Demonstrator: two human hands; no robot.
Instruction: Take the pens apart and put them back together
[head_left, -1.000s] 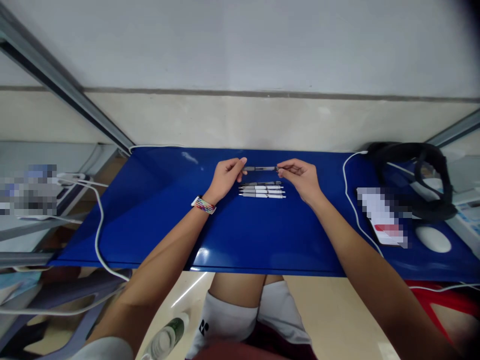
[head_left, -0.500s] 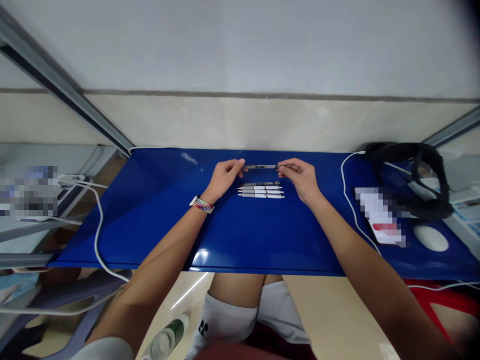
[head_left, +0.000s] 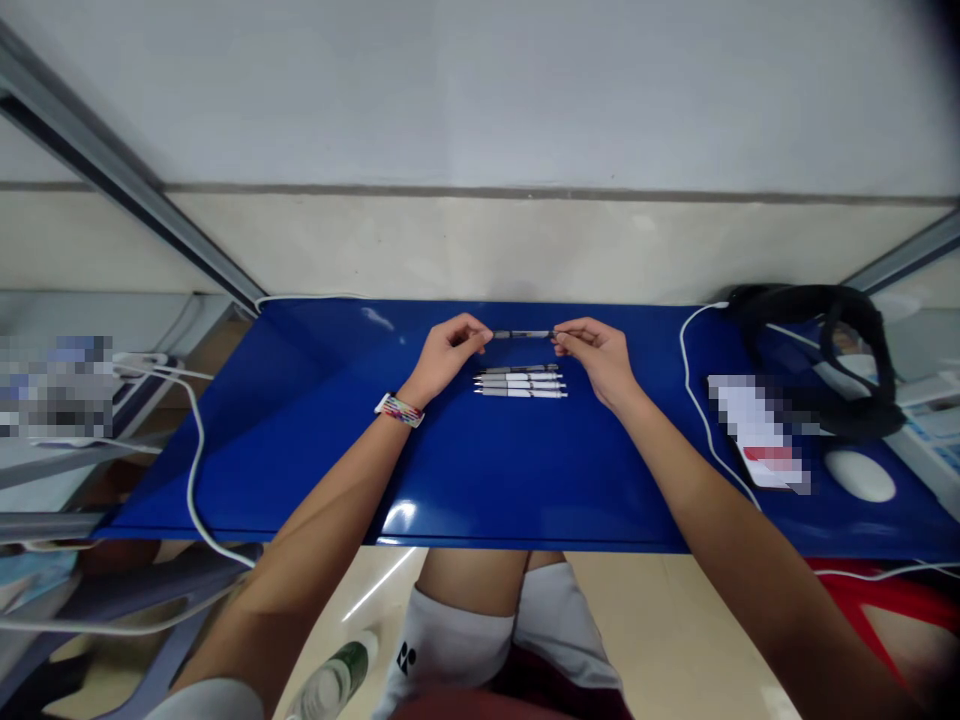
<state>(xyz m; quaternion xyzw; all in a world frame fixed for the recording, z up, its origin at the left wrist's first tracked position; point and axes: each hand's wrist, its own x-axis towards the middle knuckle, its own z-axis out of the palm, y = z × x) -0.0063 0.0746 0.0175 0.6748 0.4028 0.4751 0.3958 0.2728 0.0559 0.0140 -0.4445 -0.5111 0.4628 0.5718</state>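
A pale wall [head_left: 480, 105] fills the upper part of the view, and below it a glossy blue table [head_left: 585, 470] stretches across, its near edge above the person's lap. At the table's right end sits a black strapped object [head_left: 870, 418], perhaps a headset. The person's two bare hands reach to the far half of the table, facing each other: the left hand [head_left: 448, 350] has thumb and forefinger pinched on the left end of one pen, and the right hand [head_left: 598, 357] grips its right end with the fingertips. Well to the right lie a blurred phone-like slab [head_left: 759, 430] and a white rounded thing [head_left: 860, 475], with a white cable [head_left: 689, 385] running near the slab. Between the forearms lies a close row of pens [head_left: 521, 385], side by side, white-barrelled ones nearest the person. The held pen [head_left: 523, 334] is level, just beyond that row and roughly parallel to it; whether it touches the table cannot be told. Because only its ends are held, it could tip or slip if one pinch loosens first. A dropped pen might roll on the smooth surface, and a low wrist could knock the row askew.
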